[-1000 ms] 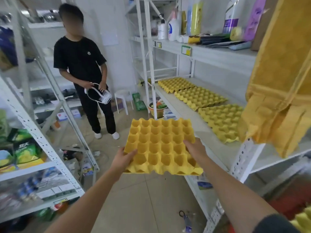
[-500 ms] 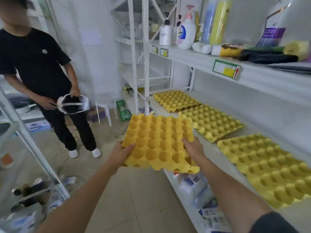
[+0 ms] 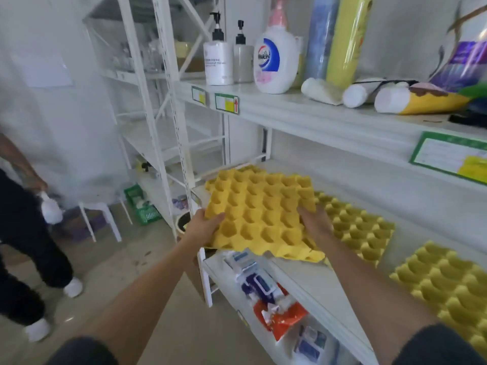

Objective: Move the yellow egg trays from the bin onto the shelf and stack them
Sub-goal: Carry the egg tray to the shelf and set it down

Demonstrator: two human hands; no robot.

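I hold a yellow egg tray [image 3: 263,214] in both hands, over the left end of the white middle shelf [image 3: 311,275]. My left hand [image 3: 204,225] grips its near left edge and my right hand [image 3: 315,221] grips its near right edge. The held tray tilts a little and covers most of another yellow tray beneath it, of which only a far edge [image 3: 250,168] shows. A second yellow tray [image 3: 355,227] lies flat on the shelf to the right, and a third one [image 3: 448,283] lies at the far right. The bin is out of view.
The upper shelf [image 3: 303,111] carries pump bottles, a white soap bottle [image 3: 275,61], rolls and tubes. Packaged goods [image 3: 266,293] lie on the shelf below. A white upright post [image 3: 171,114] stands left of the trays. A person in black [image 3: 23,233] stands at the left near a white stool [image 3: 97,214].
I have stepped closer to the shelving and carried the tray forward and to the right, from over the aisle floor to above the leftmost tray on the shelf.
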